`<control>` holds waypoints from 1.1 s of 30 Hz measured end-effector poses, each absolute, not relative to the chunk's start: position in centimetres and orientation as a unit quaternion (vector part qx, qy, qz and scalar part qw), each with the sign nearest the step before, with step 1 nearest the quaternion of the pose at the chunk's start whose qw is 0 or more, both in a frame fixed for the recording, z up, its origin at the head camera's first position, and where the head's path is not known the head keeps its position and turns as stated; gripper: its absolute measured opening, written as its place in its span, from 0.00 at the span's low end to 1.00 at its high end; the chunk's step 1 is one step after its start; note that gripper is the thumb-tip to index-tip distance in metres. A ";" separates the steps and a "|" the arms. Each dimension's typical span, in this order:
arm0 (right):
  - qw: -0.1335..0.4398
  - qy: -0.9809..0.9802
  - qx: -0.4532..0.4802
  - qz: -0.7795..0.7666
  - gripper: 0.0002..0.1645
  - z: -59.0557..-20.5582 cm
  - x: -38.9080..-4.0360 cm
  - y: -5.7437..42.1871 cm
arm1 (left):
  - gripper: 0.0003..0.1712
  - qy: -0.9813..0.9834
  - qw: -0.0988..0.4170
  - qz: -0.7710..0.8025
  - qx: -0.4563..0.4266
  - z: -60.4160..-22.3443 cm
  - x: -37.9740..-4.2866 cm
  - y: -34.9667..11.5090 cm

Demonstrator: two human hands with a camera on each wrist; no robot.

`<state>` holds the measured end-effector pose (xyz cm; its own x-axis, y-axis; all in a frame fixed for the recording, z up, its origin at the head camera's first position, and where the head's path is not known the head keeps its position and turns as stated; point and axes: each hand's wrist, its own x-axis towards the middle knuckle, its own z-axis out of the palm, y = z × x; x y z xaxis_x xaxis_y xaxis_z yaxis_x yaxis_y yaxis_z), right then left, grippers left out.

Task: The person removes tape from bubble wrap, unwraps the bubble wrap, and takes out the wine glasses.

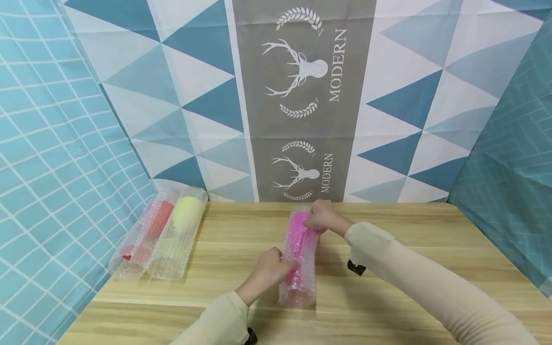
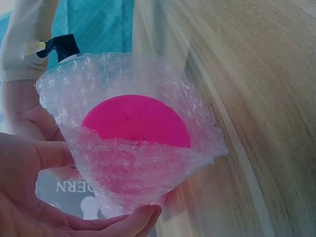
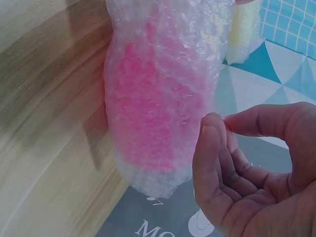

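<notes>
A bright pink cylinder (image 2: 138, 118) lies lengthwise on the table inside a sleeve of clear bubble wrap (image 1: 297, 297). Its flat round end shows in the left wrist view through the open, flared mouth of the wrap. My left hand (image 1: 268, 269) grips the near part of the bundle, thumb on top and fingers along its side. Toward the far end, my right hand (image 1: 323, 218) pinches at the right edge of the wrap. In the right wrist view its thumb and index fingertips (image 3: 211, 129) meet right at the wrap's edge.
Two more bubble-wrapped bundles lie side by side at the table's left: a red one (image 1: 159, 219) and a yellow one (image 1: 185, 213). Patterned cloth (image 1: 297, 129) hangs behind the wooden table (image 1: 388, 297), with blue cloth (image 1: 51, 143) on the left.
</notes>
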<state>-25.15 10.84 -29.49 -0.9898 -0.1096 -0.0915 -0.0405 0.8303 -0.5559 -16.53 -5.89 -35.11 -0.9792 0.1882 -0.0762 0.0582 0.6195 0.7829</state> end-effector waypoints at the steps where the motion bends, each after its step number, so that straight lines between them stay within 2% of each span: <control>1: 0.061 0.954 -0.039 -0.291 0.21 -29.5 -25.1 10.9 | 0.24 0.896 0.078 0.432 0.068 -35.1 -16.5 -5.9; 12: 0.048 0.945 -0.041 -0.320 0.20 -29.8 -25.0 12.1 | 0.19 0.885 0.093 0.450 0.070 -35.7 -16.6 -6.3; 19: 0.058 0.943 -0.059 -0.324 0.23 -29.1 -25.2 12.7 | 0.20 0.880 0.091 0.463 0.063 -35.5 -16.5 -6.9; 29: 0.081 0.921 -0.031 -0.380 0.10 -29.6 -25.1 14.3 | 0.19 0.886 0.076 0.454 0.062 -35.8 -16.4 -7.3; 33: 0.085 0.922 -0.037 -0.375 0.10 -29.4 -25.0 15.7 | 0.18 0.884 0.075 0.456 0.068 -35.7 -16.6 -7.2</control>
